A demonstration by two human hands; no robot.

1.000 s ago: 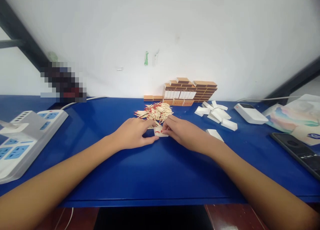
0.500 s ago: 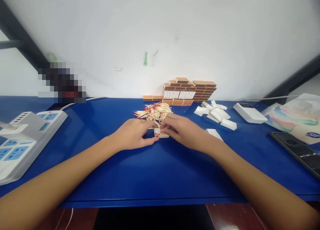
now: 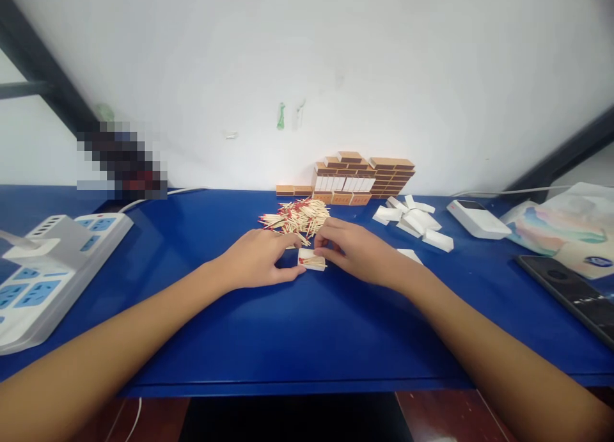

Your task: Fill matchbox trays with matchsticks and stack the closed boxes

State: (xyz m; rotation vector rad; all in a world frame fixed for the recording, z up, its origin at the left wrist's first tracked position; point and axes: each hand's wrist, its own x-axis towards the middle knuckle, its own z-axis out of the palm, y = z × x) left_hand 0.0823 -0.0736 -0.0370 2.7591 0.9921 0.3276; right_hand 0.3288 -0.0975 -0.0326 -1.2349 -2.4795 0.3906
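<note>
Head camera: from here I see the left hand point(image 3: 254, 258), its grip spread around the left end of a small white tray point(image 3: 314, 268) on the counter point(image 3: 307, 339), near the match heap point(image 3: 296, 217). The right hand's point(image 3: 362, 253) fingertips bunch above it; pinching anything, I can't tell.

Far right corner of tray point(image 3: 307, 254) behind right hand point(image 3: 352, 249); power strip point(image 3: 52, 295), phone point(image 3: 570, 296) cut by edges; matchbox print point(image 3: 341, 199) illegible.

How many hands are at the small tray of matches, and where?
2. The left hand is at the small tray, thumb by its near left corner; the right hand is at its far right corner. No other hand shows, and none seems hidden.
</note>
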